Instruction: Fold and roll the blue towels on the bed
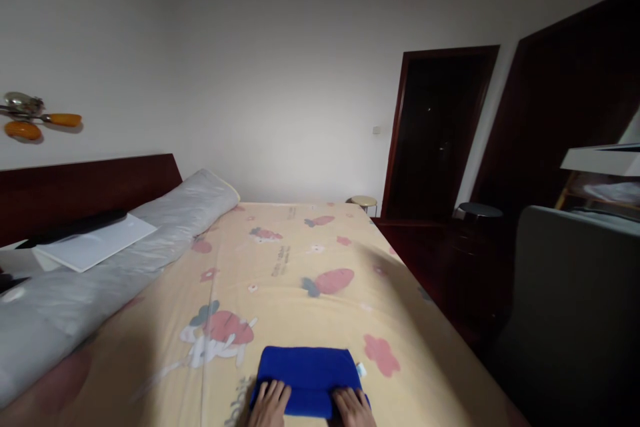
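A piece of blue cloth lies on the bed near the bottom of the view, with a fold line running across its nearer part. At its near left corner, my left hand grips the cloth with bent fingers on top. My right hand does the same at the near right corner, its fingers close together. Both thumbs are hidden from sight. A small pale tag shows by the right edge of the cloth.
A yellow sheet with carrot and flower prints covers the bed. Along the left lie a long grey pillow and white papers. To the right are a grey chair back, a dark stool and a beige stool.
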Demonstrator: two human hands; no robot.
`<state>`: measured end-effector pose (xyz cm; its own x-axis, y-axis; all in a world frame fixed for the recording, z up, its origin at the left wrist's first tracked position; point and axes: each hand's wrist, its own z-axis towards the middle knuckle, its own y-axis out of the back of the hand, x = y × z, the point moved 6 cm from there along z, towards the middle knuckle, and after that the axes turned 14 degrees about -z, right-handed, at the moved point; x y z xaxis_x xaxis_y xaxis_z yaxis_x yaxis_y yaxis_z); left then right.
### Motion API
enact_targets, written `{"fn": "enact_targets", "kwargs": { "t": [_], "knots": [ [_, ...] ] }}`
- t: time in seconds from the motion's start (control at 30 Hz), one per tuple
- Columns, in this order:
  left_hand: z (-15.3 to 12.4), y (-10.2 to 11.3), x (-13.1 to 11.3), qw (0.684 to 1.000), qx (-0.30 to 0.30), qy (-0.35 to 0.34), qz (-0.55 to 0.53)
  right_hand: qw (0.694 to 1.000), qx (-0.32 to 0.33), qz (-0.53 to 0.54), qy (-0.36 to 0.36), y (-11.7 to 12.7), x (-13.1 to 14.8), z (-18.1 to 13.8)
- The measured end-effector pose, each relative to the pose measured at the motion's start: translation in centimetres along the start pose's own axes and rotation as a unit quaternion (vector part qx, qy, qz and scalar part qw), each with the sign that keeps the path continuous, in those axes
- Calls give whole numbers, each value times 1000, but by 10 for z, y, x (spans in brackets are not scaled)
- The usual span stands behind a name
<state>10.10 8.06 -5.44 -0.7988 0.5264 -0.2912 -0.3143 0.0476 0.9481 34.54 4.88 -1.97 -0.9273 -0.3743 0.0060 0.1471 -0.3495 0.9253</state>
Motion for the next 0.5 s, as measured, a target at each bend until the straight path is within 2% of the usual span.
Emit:
{"fn": "enact_targets", "kwargs": {
  "t": [0.1,0.2,0.27,0.37,0.43,0.5],
  "knots": [
    [5,2,-1,990,66,115,-49,993,80,27,-80,9,-4,11],
    [10,-2,-11,979,96,158,-80,985,106,29,-130,15,12,20],
    [16,-5,-24,980,88,149,-96,984,101,40,-144,15,29,29],
    [24,-9,-43,985,57,121,-108,986,84,86,-116,6,57,40],
    [27,-9,-48,990,31,101,-94,988,73,94,-93,-3,63,43],
    [27,-1,-46,997,-5,50,-64,995,55,68,-55,-11,56,39]
  ]
}}
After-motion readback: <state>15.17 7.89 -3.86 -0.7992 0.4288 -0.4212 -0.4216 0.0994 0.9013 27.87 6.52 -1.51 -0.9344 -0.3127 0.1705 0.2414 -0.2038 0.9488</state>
